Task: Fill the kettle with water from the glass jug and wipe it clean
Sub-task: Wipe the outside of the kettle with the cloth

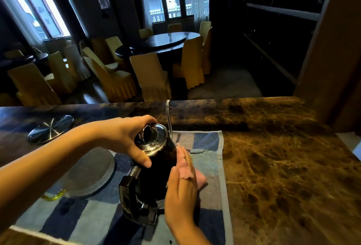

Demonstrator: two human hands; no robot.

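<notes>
A dark kettle (154,178) with a shiny steel lid (151,137), a thin curved spout and a black handle stands on a blue striped towel (209,166). My left hand (125,137) grips the top of the kettle around the lid's rim. My right hand (180,188) presses a pink cloth (185,166) flat against the kettle's right side. The glass jug is hard to make out; only a yellowish glass handle (54,196) shows at the lower left.
A round grey slab (91,170) lies on the towel left of the kettle. A round metal lid (50,128) rests on the brown marble counter (283,166) at the far left. Beyond the counter stand dining tables and covered chairs (150,76).
</notes>
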